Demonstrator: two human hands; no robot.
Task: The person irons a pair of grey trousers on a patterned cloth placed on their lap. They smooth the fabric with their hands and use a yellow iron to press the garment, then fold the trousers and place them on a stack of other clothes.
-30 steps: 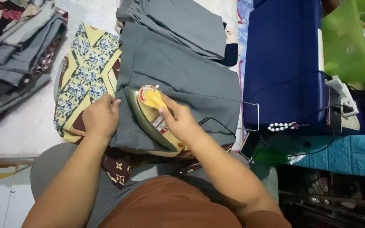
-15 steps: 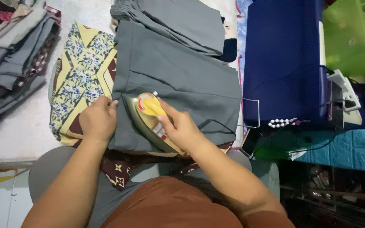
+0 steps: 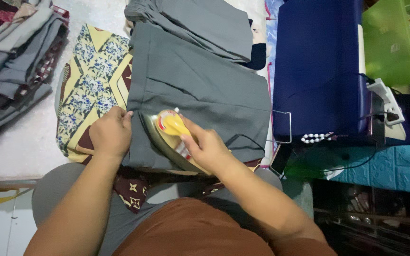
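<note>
Iron [image 3: 172, 130] gripped by right hand [image 3: 208, 149] at lower edge of grey trousers [image 3: 200, 85], held flat by left hand [image 3: 111, 134]; upper part apparently unpressed; folded clothes [image 3: 13, 61] stacked upper left.

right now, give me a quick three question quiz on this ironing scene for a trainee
1. True or false: the right hand grips the yellow-handled iron resting on the grey garment.
2. Where is the left hand? A) pressing the garment's left edge B) on the folded clothes stack C) on the green plastic chair
3. What lies under the grey garment, showing at its left?

Key: 1 true; 2 A; 3 a yellow and blue patterned cloth.
</note>
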